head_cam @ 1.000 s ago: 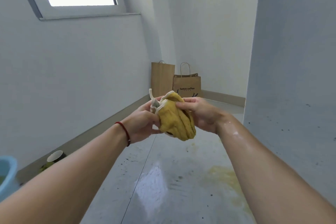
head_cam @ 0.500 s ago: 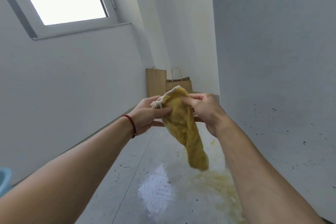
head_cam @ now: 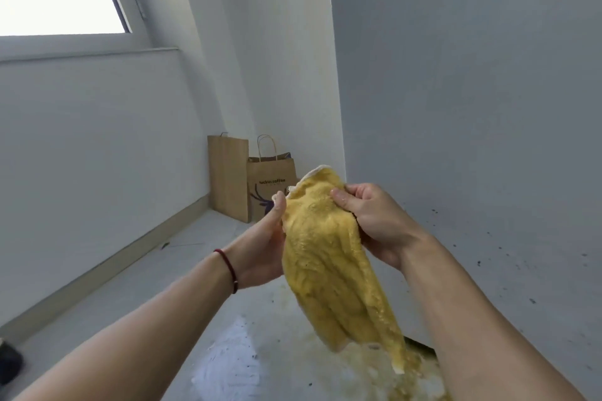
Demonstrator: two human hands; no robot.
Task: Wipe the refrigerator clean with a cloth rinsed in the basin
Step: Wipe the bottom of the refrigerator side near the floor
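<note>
Gleaming wet grey floor, yellowish stain, white walls.

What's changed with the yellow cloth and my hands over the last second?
The yellow cloth has gone from a bunched wad between both hands to hanging open, its lower end now dangling over the wet, yellow-stained floor. The left hand and right hand kept their grip on its top edge throughout. The paper bags in the corner haven't moved.
</note>
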